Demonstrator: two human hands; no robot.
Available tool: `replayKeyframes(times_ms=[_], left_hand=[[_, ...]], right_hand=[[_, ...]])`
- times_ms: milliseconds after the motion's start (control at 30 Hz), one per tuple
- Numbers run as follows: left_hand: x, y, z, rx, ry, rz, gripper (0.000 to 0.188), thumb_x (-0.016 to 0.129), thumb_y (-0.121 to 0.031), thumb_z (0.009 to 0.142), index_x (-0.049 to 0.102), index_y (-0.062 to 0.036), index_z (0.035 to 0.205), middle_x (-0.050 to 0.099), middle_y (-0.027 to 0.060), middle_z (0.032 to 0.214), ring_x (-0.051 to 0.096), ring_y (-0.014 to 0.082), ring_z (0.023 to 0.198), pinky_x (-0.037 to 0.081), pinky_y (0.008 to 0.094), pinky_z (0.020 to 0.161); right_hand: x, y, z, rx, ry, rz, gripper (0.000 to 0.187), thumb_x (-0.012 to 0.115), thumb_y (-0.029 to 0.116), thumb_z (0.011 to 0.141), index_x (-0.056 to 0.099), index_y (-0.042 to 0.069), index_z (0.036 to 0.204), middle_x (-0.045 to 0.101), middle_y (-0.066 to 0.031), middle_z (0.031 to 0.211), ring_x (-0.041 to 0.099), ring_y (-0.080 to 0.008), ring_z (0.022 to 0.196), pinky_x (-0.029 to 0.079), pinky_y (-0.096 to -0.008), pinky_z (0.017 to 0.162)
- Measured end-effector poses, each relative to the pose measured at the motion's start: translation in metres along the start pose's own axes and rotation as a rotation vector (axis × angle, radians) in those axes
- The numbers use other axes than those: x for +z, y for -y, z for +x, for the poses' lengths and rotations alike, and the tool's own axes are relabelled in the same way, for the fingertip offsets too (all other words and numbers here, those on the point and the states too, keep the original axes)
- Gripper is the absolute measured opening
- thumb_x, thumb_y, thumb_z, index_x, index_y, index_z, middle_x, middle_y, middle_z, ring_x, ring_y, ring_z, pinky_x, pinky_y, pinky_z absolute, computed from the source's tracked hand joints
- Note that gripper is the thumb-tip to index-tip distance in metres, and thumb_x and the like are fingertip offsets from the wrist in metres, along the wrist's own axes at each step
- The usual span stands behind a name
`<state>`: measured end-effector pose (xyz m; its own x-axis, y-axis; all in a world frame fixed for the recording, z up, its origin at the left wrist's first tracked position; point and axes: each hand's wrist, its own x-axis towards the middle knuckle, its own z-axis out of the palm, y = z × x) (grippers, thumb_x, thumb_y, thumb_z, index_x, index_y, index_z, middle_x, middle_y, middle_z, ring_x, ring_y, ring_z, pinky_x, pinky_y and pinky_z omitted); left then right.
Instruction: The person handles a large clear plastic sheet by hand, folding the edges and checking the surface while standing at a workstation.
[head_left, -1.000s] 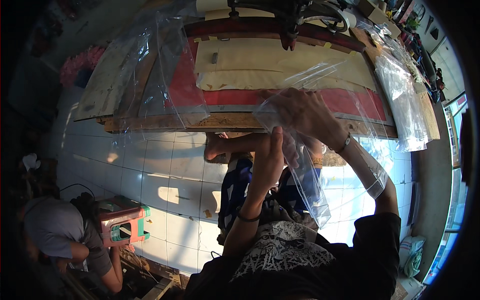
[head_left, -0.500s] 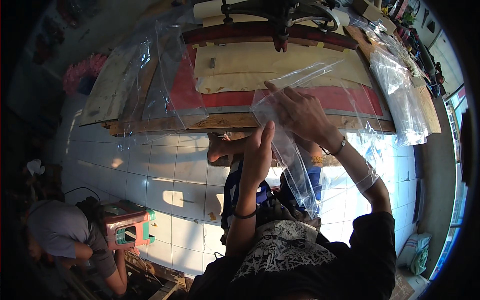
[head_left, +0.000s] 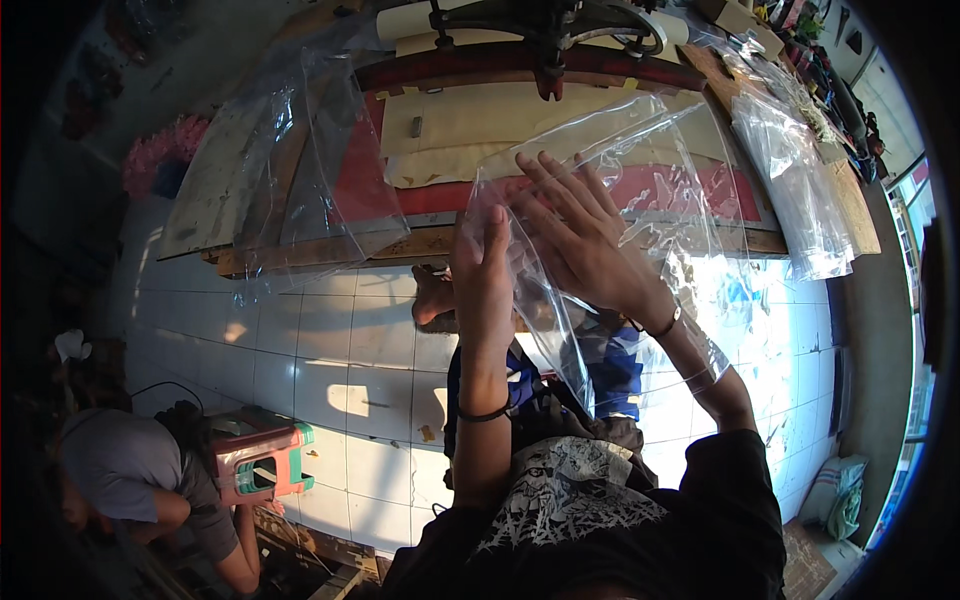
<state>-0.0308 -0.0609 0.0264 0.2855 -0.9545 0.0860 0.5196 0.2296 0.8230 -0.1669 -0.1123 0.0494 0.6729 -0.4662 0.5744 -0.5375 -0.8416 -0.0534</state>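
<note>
A clear plastic sheet (head_left: 690, 215), folded and creased, hangs over the near edge of the worktable. My left hand (head_left: 484, 290) grips its left edge, thumb on top and fingers partly hidden under the plastic. Across the sheet lies my right hand (head_left: 590, 240), its fingers stretched out and slightly spread, touching the plastic. Beneath the sheet, a cream sheet (head_left: 460, 125) rests on a red mat (head_left: 360, 180). Another piece of clear plastic (head_left: 320, 190) drapes over the table's edge at the left.
A dark metal press frame (head_left: 550, 60) with a red bar spans the table's far side. More clear plastic sheets (head_left: 790, 190) are piled at the right. At the lower left, a co-worker (head_left: 130, 470) bends beside a red and green plastic stool (head_left: 262, 455). A sack (head_left: 835, 495) stands lower right.
My left hand has moved up and left to the sheet's edge. The right hand has shifted slightly down, its fingers more spread, and the sheet has opened out wider.
</note>
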Motion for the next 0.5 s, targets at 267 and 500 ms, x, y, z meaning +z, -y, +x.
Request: replayKeyframes(times_ms=[267,500], left_hand=[[-0.014,-0.007,-0.019,-0.127,0.003,0.047,0.043,0.055,-0.028,0.096,0.041,-0.0019,0.128,0.067,0.0234,0.100,0.071,0.0327,0.079,0.060,0.0387,0.067],[-0.046,0.007,-0.062,-0.297,0.036,-0.014,0.038,0.055,-0.019,0.094,0.043,0.0031,0.123,0.066,0.0268,0.101,0.070,0.0336,0.084,0.060,0.0395,0.072]], right_hand=[[-0.005,-0.033,0.003,-0.036,0.172,-0.113,0.045,0.041,0.036,0.099,0.045,0.017,0.140,0.042,-0.0043,0.146,0.030,-0.0280,0.141,0.014,-0.0529,0.118],[0.006,-0.069,-0.010,0.163,0.199,0.134,0.050,0.041,0.035,0.100,0.039,0.008,0.142,0.042,-0.0104,0.146,0.033,-0.0303,0.138,0.025,-0.0435,0.116]])
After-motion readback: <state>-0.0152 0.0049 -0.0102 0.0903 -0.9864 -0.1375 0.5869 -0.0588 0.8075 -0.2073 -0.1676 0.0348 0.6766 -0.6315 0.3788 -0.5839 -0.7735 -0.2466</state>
